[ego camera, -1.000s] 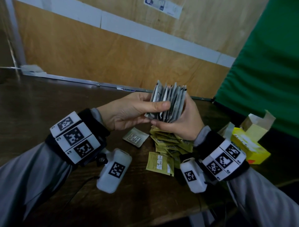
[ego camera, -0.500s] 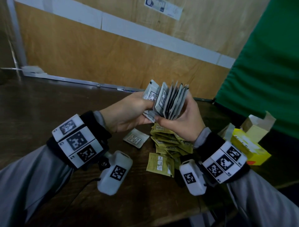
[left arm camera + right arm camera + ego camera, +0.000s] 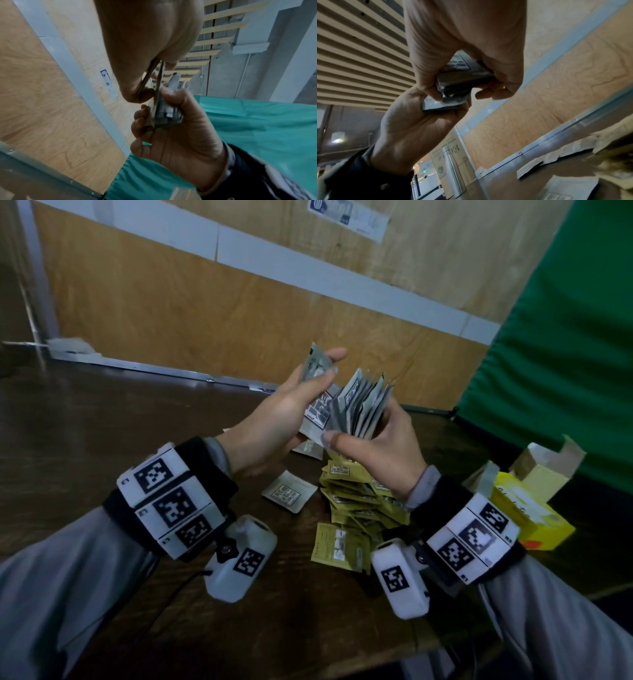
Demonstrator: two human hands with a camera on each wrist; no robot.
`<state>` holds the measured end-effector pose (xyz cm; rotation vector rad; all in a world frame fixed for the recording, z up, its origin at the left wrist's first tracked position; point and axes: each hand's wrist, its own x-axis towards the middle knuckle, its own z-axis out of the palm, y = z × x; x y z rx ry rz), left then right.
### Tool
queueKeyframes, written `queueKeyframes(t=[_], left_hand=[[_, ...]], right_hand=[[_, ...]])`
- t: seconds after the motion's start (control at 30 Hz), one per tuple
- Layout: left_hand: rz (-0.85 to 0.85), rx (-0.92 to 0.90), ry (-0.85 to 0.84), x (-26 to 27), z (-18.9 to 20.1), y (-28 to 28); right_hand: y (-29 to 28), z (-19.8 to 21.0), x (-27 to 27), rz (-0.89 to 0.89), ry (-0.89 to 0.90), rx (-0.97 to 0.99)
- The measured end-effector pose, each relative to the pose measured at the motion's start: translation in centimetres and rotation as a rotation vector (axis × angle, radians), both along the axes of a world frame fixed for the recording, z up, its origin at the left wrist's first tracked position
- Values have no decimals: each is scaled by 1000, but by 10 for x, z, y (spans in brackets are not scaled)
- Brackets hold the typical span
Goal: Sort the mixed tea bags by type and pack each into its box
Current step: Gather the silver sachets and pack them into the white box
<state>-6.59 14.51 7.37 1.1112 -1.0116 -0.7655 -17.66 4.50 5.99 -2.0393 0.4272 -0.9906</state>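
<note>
step: gathering grey foil tea bags | right hand [image 3: 373, 453] grips fanned stack [image 3: 359, 405] | left hand [image 3: 274, 419] pinches two more at 10 o'clock | next: merge, box them; open yellow carton [image 3: 527, 505] at 3 o'clock suits the yellow bags [image 3: 352, 494]

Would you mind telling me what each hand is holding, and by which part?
The right hand grips the fanned grey tea bags by their lower ends; the left hand pinches separated grey sachets mid-body.

The right hand [image 3: 373, 453] is covering the lower edge of the fanned grey tea bags [image 3: 359, 409]. Print on the yellow box [image 3: 527, 508], at three o'clock, is reading too small. The yellow sachet pile [image 3: 356, 498] is partly hiding behind the right wrist.
</note>
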Motion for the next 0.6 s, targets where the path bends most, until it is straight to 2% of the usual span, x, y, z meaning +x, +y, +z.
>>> queueKeyframes(t=[0.07,0.17,0.27,0.37,0.5,0.6], left_hand=[[66,-55,-9,-1,-4,-1],[250,-97,-47,2,-8,-8],[332,-121,78,6,-7,-10],[253,-164,136,14,-8,-12],[108,-147,29,20,-19,-15],[95,-146,-6,16,-23,-16]], right_hand=[[2,0,3,37,32,90],[9,0,7,107,52,183],[16,2,9,172,91,286],[19,3,12,227,96,455],[18,4,17,222,-15,647],[15,7,19,238,-105,739]])
